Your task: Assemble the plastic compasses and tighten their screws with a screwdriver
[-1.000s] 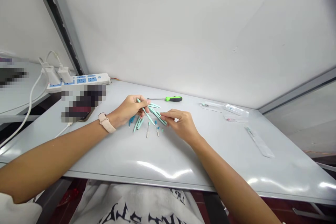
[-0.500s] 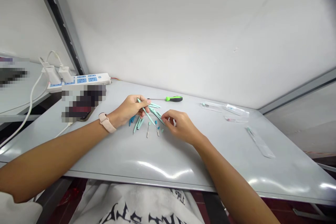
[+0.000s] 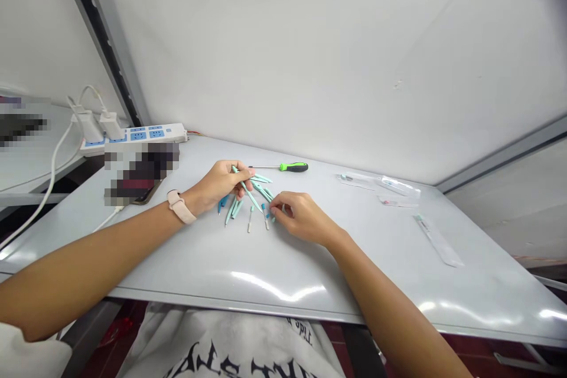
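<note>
My left hand (image 3: pixel 228 180) is closed around a mint-green drawing compass (image 3: pixel 250 195), one leg slanting down toward the tabletop. Behind and beside it lie more mint-green compass parts (image 3: pixel 262 190), and others (image 3: pixel 234 208) rest below the hand next to a blue one (image 3: pixel 222 204). My right hand (image 3: pixel 303 215) is low over the table, thumb and fingertips pressed together beside a few tiny blue and green pieces. What they pinch, if anything, is too small to make out. Two small white-ended pieces, one with a green top (image 3: pixel 250 220) and one with a blue top (image 3: pixel 266 218), lie between the hands.
A screwdriver (image 3: pixel 294 167) with a green and black handle lies behind the hands. Clear plastic sleeves (image 3: pixel 438 241) with small items are spread at the right. A power strip (image 3: pixel 168 133) with chargers and a blurred-out phone (image 3: pixel 142 180) on a cable sit at the left.
My right hand has shifted slightly left and down, its fingertips leaving the compass parts for the tiny pieces in front of them. My left hand stays in place with the compass.
</note>
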